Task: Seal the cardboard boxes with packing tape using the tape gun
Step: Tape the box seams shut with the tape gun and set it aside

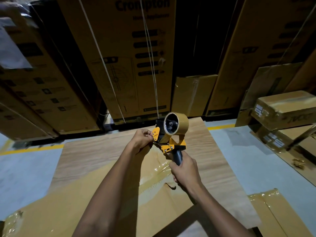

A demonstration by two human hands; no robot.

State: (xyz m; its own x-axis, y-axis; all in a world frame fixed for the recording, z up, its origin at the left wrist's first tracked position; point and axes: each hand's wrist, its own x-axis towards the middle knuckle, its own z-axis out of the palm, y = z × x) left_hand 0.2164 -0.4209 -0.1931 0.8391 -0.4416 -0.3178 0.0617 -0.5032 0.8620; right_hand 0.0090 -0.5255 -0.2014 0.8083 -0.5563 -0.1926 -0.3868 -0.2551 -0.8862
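Note:
A yellow and black tape gun (168,139) with a roll of brown packing tape (177,123) is held up in the air over a large flat cardboard box (82,159). My right hand (185,170) grips its dark handle from below. My left hand (142,139) pinches at the gun's front end beside the yellow plate, where the tape comes out. Glossy brown tape (153,170) lies wrinkled across the box top under my arms.
Tall printed cartons (130,57) stand in a row behind the box. Taped smaller boxes (283,110) are stacked at the right, and another taped box (273,212) lies at the lower right. Grey floor with a yellow line (30,149) lies to both sides.

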